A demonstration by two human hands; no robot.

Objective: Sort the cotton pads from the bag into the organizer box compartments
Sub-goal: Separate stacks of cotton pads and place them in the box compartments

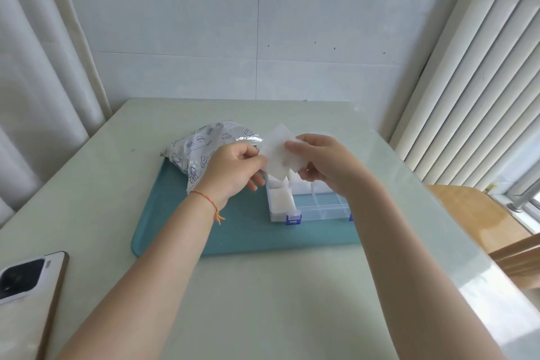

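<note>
Above the organizer box (309,202), the left hand (233,166) and right hand (321,161) are pinching cotton pads (277,155) between their fingers. One near-left compartment is already holding pads; several are showing empty, and the bag (204,149) is lying beside it, apparently not emptied.

Two bare arms and a string bracelet

Both arms are bare, with no sleeves showing. The left hand (233,168) has a thin orange-red string bracelet (204,197) tied round its wrist, with little loose ends hanging down. The right hand (323,161) wears nothing.
</note>
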